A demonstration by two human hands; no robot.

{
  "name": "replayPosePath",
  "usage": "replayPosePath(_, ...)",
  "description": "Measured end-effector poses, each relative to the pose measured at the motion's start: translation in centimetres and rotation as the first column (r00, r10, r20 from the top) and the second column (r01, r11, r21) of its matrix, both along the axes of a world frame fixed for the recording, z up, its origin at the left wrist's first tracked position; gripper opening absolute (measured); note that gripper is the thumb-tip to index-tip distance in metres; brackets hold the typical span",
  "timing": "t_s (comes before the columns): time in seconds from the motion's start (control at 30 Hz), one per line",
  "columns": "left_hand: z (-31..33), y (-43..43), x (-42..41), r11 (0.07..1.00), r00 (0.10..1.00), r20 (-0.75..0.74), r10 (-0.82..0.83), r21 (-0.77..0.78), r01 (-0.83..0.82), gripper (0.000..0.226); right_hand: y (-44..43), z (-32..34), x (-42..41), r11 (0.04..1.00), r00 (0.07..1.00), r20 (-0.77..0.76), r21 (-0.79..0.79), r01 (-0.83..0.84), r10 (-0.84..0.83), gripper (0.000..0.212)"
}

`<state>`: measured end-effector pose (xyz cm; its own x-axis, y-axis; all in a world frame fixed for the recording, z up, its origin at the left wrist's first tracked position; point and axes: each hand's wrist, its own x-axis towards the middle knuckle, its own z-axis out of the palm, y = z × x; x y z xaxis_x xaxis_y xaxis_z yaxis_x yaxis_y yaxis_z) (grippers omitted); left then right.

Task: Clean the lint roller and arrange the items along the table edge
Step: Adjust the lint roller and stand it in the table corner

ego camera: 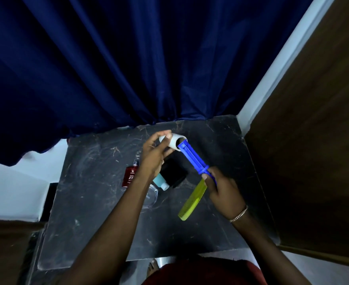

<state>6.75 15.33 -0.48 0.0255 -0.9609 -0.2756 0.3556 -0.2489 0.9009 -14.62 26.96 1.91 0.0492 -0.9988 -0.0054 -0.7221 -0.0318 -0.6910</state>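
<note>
Left hand [153, 158] grips roll [174, 141]; right hand [224, 191], handle [204, 171]; mid-table [99, 202].

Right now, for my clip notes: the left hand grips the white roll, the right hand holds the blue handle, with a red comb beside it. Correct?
Not quite: the head view shows the comb is yellow-green, not red. The left hand does grip the white roll and the right hand holds the blue handle.

Your left arm rises from the bottom edge to mid-frame, where your left hand [154, 155] curls its fingers round the white roll [174, 141]. Your right hand [221, 190], just lower right of it, grips the blue roller handle [192, 159], and its forearm runs toward the lower right.
</note>
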Motion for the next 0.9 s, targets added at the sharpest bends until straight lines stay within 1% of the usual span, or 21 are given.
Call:
replayPosePath(0.07, 0.5, 0.3, 0.8, 0.999, 0.999, 0.012, 0.035, -0.028, -0.035, 0.018, -0.1, 0.6, 0.7, 1.000, 1.000, -0.028, -0.015, -0.014, 0.013, 0.024)
replayPosePath(0.1, 0.8, 0.4, 1.2, 0.998, 0.998, 0.016, 0.053, -0.043, -0.053, 0.024, -0.1, 0.9, 1.1, 1.000, 0.998, -0.055, -0.014, -0.026, 0.025, 0.025)
replayPosePath(0.2, 1.7, 1.0, 2.4, 0.993, 0.995, 0.003, 0.100, -0.062, -0.099, 0.050, 0.0, 1.8, 2.2, 0.999, 0.988, -0.143, -0.010, -0.052, 0.050, 0.027)
replayPosePath(0.3, 2.1, 1.5, 3.5, 0.991, 0.992, 0.019, 0.125, -0.050, -0.124, 0.065, 0.2, 2.5, 3.2, 0.997, 0.978, -0.198, -0.020, -0.072, 0.067, 0.027)
replayPosePath(0.37, 2.1, 2.0, 4.3, 0.991, 0.991, 0.027, 0.128, -0.044, -0.127, 0.064, 0.4, 2.9, 3.9, 0.996, 0.975, -0.208, -0.012, -0.089, 0.085, 0.027)
replayPosePath(0.47, 2.1, 2.8, 5.3, 0.987, 0.988, 0.046, 0.148, -0.062, -0.145, 0.056, 0.6, 3.4, 4.8, 0.995, 0.971, -0.215, 0.018, -0.097, 0.099, 0.027)
replayPosePath(0.63, 2.7, 4.1, 6.7, 0.978, 0.963, 0.197, 0.184, -0.136, -0.159, 0.052, 0.9, 3.7, 6.2, 0.993, 0.965, -0.234, 0.031, -0.113, 0.117, 0.025)
replayPosePath(0.9, 3.8, 5.4, 8.3, 0.965, 0.917, 0.334, 0.219, -0.214, -0.153, 0.055, 1.2, 4.2, 8.1, 0.991, 0.966, -0.224, 0.056, -0.122, 0.131, 0.022)
